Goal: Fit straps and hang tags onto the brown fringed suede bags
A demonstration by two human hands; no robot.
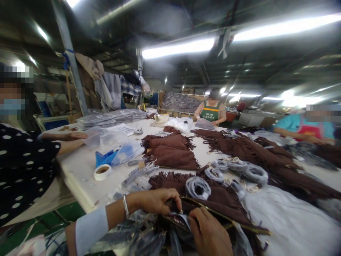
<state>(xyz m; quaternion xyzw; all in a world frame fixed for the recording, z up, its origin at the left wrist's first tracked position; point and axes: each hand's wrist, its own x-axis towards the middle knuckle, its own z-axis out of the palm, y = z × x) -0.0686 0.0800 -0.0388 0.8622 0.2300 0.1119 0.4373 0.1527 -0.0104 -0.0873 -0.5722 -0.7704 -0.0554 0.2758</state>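
Note:
A brown fringed bag [221, 208] lies in front of me, its gold zipper undone and its mouth gaping. My left hand [160, 201], with a silver bangle at the wrist, curls its fingers over the far left edge of the opening. On the near side, my right hand [210, 233] is closed on the bag's edge, thumb and fingers reaching into the mouth. Between both hands a pale strip [182, 219] shows inside; I cannot tell what it is. A coil of strap wrapped in clear plastic [198, 187] rests on the bag. Crumpled clear plastic [144, 236] lies under my left forearm.
More brown fringed bags [173, 156] and several wrapped strap coils [254, 173] cover the white table [77, 179]. Left stand a tape roll [102, 172] and a blue tape dispenser [108, 158]. White sheeting [290, 217] lies right. Co-workers sit left, ahead and right.

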